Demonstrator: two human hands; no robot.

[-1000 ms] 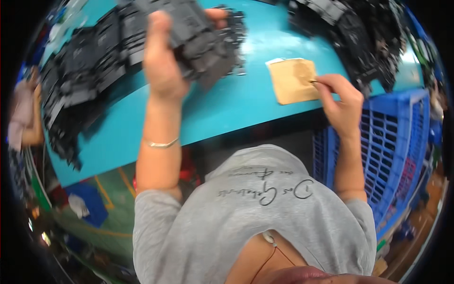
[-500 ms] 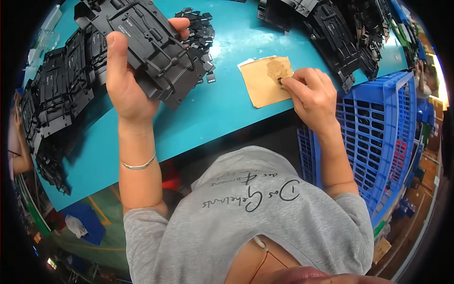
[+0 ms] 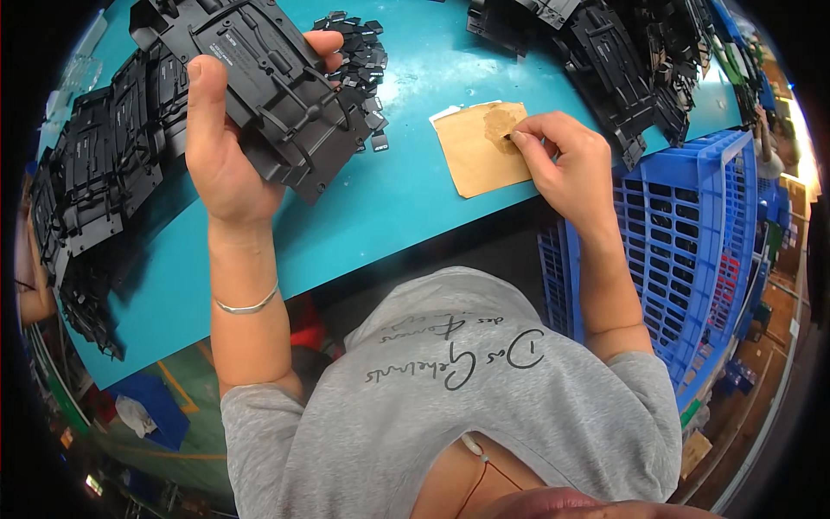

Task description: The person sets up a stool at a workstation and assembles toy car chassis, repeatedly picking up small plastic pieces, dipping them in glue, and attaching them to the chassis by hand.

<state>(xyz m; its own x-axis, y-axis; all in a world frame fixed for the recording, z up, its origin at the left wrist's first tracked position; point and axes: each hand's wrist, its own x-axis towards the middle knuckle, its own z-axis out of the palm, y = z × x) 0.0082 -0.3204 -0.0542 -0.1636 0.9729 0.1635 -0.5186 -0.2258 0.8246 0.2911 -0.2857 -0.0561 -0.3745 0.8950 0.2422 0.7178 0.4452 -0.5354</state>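
the left hand [image 3: 229, 169] grips a black molded part [image 3: 281, 95] between thumb and fingers, tilted above the turquoise table [image 3: 363, 208]; the part is matte, roughly rectangular and stepped in outline, with raised ribs, slender rod-like bars and a flat plate-like lower end. the right hand [image 3: 571, 164] pinches a small dark piece [image 3: 508, 136], its shape mostly hidden by the fingertips, at the brown stained patch of a tan square pad [image 3: 471, 169] near the table's front edge.
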